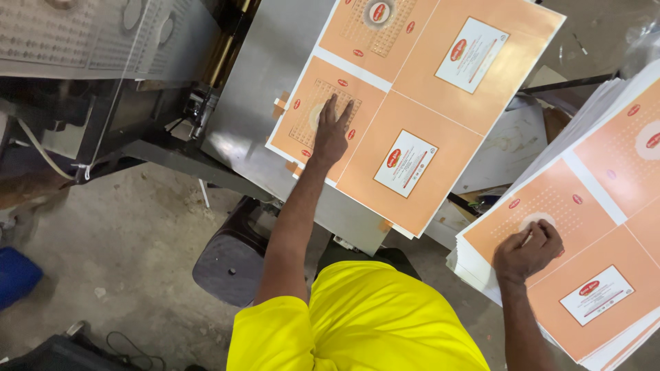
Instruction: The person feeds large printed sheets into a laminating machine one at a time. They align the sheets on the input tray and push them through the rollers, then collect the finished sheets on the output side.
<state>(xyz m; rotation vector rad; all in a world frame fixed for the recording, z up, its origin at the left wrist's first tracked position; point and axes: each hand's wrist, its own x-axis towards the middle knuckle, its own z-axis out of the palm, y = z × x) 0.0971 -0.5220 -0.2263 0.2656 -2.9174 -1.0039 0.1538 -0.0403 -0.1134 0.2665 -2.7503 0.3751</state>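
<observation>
One orange printed sheet (412, 103) lies on the metal surface (254, 117), pinned flat by the left hand (330, 134), fingers spread. The right hand (528, 249) pinches the top sheet of the stack (605, 227); many sheets remain.

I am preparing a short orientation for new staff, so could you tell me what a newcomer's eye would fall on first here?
The big orange printed sheet on the grey metal table at top centre stands out, with the left hand pressed flat on it. At right, the right hand pinches the top sheet of a thick stack of matching sheets. The bright yellow shirt fills the bottom centre.
</observation>
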